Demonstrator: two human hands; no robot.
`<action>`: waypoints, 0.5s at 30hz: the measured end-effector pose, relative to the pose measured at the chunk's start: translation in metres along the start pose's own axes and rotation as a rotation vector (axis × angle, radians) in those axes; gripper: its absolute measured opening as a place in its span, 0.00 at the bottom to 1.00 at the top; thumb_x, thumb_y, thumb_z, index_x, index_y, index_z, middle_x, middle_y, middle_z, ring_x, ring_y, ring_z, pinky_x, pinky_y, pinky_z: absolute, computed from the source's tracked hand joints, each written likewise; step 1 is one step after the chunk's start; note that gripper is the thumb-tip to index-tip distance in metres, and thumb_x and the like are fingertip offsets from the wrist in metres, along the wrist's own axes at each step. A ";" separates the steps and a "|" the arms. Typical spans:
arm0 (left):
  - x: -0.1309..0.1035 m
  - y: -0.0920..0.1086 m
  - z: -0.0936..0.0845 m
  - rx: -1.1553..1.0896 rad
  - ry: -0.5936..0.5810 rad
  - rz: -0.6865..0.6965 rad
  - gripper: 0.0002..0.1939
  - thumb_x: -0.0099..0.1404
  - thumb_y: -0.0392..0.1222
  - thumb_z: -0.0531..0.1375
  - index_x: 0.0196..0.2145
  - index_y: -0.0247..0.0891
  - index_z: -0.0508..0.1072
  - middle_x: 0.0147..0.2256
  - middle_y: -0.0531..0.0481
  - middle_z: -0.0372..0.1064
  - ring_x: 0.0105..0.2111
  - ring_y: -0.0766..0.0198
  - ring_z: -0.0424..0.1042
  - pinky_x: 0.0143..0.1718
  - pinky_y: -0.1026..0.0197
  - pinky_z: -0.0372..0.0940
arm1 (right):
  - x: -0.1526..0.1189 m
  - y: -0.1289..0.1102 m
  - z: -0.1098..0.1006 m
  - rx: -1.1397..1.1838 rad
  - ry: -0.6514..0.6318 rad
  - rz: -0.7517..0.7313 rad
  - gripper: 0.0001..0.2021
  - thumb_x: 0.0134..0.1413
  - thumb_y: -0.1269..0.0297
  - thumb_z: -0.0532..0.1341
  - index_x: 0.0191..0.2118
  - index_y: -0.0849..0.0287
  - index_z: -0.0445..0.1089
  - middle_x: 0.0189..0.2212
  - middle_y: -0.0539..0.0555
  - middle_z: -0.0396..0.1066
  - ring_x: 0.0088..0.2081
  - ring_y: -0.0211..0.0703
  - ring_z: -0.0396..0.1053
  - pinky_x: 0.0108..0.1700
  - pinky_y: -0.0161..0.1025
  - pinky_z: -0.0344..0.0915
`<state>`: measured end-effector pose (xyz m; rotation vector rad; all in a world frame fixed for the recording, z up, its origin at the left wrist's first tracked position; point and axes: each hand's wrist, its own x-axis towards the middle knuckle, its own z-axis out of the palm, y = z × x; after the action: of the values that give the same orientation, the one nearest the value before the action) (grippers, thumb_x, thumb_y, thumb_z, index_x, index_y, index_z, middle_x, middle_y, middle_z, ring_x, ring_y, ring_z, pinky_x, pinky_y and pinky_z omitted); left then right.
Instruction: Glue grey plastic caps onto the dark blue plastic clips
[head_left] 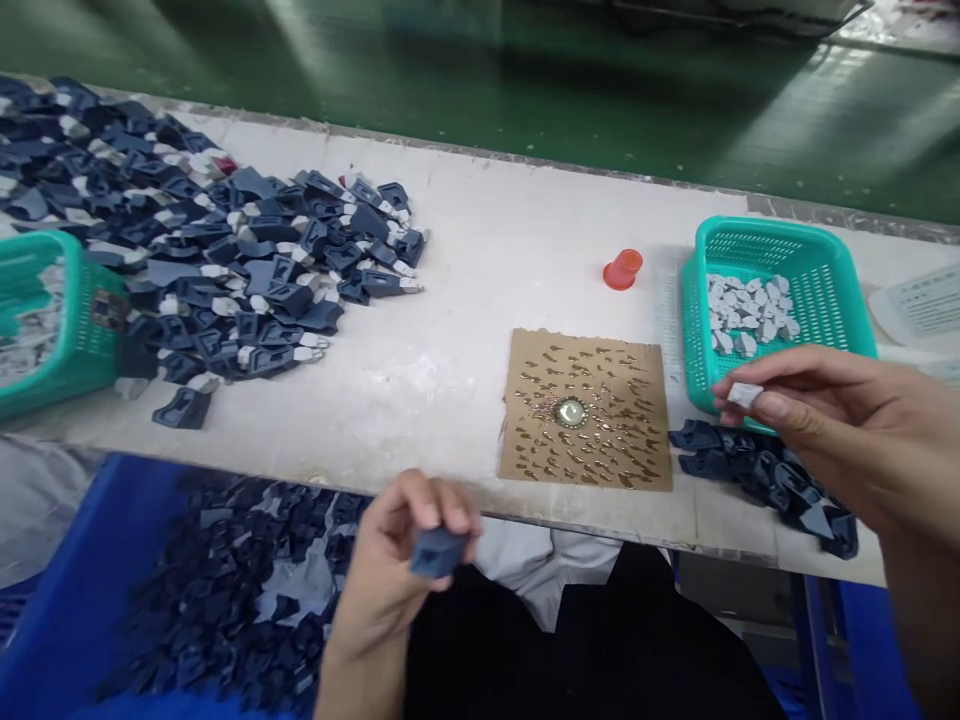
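Note:
My left hand [390, 560] holds a small dark blue plastic part [439, 550] between thumb and fingers, below the table's front edge. My right hand [832, 425] pinches a small grey-white piece [744, 394] at its fingertips, just in front of a teal basket [694, 330] that holds several more grey pieces [750, 312]. A brown cardboard square [645, 455] lies between my hands, covered with several tiny gold metal clips around a round magnet [571, 411]. A small heap of dark blue parts [757, 465] lies under my right hand.
A large pile of assembled blue-and-grey parts [225, 260] covers the table's left. Another teal basket [71, 330] stands at the left edge. A red cap [622, 269] lies behind the cardboard. A blue bin [67, 610] of blue parts sits below the table.

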<state>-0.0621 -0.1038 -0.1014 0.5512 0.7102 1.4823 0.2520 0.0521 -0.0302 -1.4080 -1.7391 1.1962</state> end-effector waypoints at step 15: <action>0.029 -0.029 0.045 -0.383 0.079 -0.080 0.14 0.59 0.32 0.74 0.40 0.40 0.77 0.38 0.54 0.81 0.39 0.71 0.81 0.38 0.74 0.74 | -0.016 0.007 0.058 0.381 -0.159 0.288 0.13 0.56 0.52 0.74 0.45 0.48 0.81 0.29 0.53 0.72 0.29 0.38 0.71 0.28 0.31 0.72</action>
<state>-0.0106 -0.0716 -0.0939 0.1702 0.4847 1.5227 0.2085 0.0215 -0.0593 -1.3851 -1.3374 1.7314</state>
